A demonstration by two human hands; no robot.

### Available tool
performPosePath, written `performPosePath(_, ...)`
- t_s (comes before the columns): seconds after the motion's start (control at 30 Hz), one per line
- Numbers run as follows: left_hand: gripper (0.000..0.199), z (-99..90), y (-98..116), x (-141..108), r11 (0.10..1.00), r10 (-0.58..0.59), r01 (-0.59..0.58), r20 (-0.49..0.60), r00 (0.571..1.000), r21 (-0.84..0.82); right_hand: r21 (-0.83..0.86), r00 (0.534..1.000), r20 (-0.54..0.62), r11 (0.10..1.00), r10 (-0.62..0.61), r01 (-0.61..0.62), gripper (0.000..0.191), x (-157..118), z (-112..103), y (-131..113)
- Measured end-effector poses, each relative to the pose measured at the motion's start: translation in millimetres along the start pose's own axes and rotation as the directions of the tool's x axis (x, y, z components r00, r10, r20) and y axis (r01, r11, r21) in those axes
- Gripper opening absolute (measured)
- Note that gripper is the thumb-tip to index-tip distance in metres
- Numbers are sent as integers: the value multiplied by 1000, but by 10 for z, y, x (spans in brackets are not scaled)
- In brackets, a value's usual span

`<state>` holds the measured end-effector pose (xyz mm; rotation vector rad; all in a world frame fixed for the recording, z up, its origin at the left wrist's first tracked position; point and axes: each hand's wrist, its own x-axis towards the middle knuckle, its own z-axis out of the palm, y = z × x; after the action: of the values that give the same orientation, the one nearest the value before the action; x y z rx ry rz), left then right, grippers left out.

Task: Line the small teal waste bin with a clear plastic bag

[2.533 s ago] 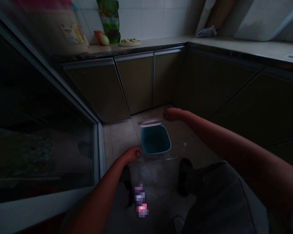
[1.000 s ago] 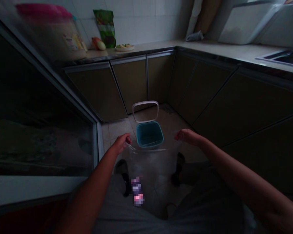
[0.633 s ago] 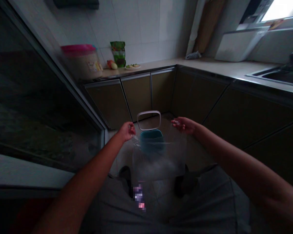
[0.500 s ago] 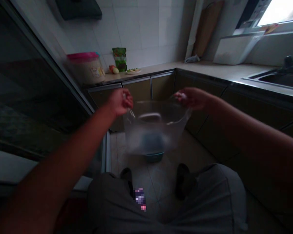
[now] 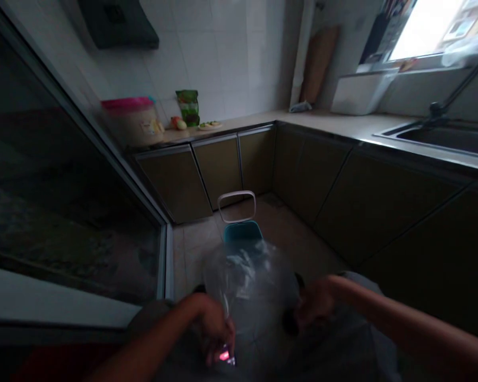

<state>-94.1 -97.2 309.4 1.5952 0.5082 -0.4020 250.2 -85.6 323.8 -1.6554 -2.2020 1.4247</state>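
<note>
A clear plastic bag [image 5: 249, 281] is stretched out low between my hands, blurred by motion. My left hand [image 5: 217, 324] is closed on its left edge, down between my knees. On the other side, my right hand [image 5: 316, 301] is closed at the bag's right edge; its fingers are dark and smeared. Just beyond the bag a teal bin [image 5: 242, 231] stands on the floor, its lower part seen through or hidden by the plastic. A pale rectangular ring [image 5: 237, 193] stands raised at the bin's back edge.
Cabinets [image 5: 217, 165] line the back and right. On the counter [image 5: 258, 121] are a pink-lidded container [image 5: 133, 121], a green packet [image 5: 188, 109] and a plate of food [image 5: 210, 125]. A sink [image 5: 450, 139] lies right; a glass door [image 5: 63, 212] stands left.
Both hands have come down and toward me, drawing the bag low over my lap. The bin and its raised ring, earlier mostly behind the bag, now show. My view has shifted slightly.
</note>
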Motion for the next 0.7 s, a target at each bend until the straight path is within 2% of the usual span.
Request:
performPosePath(0.03,35,-65,-88,15,992,-61,68,67,996,-103,35,985,173,999,-3,-3,37,31,51,52)
performPosePath(0.07,35,-169,-161,-11,969,-109,124,81,991,-216,98,944,328,995,-22,-10,36,65,52,108)
performPosePath(0.1,35,-299,-217,-68,939,-137,141,34,990,-314,180,899,434,983,-58,-24,37,98,7,160)
performPosePath(0.13,36,-442,-254,-141,924,-141,103,-78,987,-368,268,876,473,963,-98,-37,39,129,-73,202)
performPosePath(0.17,38,-588,-272,-216,922,-132,42,-211,969,-384,349,888,442,936,-126,-41,42,156,-180,228)
performPosePath(0.2,38,-730,-271,-282,922,-127,-22,-358,925,-386,409,928,349,912,-128,-28,45,181,-303,234)
performPosePath(0.23,41,-860,-253,-333,925,-131,-75,-497,858,-373,443,958,263,896,-116,-14,46,203,-433,218)
performPosePath(0.27,44,-976,-222,-366,931,-135,-116,-623,770,-346,461,976,192,887,-106,6,47,223,-560,183)
performPosePath(0.33,54,-1162,-141,-389,958,-131,-137,-813,567,-250,476,989,79,877,-121,69,51,260,-791,75)
performPosePath(0.37,57,-1233,-100,-389,978,-108,-111,-880,462,-178,478,990,28,871,-141,111,53,281,-889,13)
performPosePath(0.43,60,-1337,-33,-386,1000,-9,17,-962,272,-4,471,981,-70,861,-180,191,57,330,-1050,-103)
performPosePath(0.47,62,-1370,-8,-389,991,56,106,-979,197,78,466,975,-111,857,-191,221,59,360,-1116,-152)
performPosePath(0.5,63,-1392,15,-395,969,117,202,-983,139,143,459,970,-143,855,-197,241,61,391,-1172,-197)
performPosePath(0.53,65,-1404,36,-401,937,166,293,-981,99,188,450,965,-170,855,-200,257,63,424,-1221,-236)
performPosePath(0.6,70,-1401,79,-408,868,220,442,-973,67,226,428,955,-216,859,-204,280,66,486,-1289,-306)
performPosePath(0.7,79,-1363,135,-388,783,225,578,-971,81,229,396,947,-264,874,-186,282,69,565,-1319,-391)
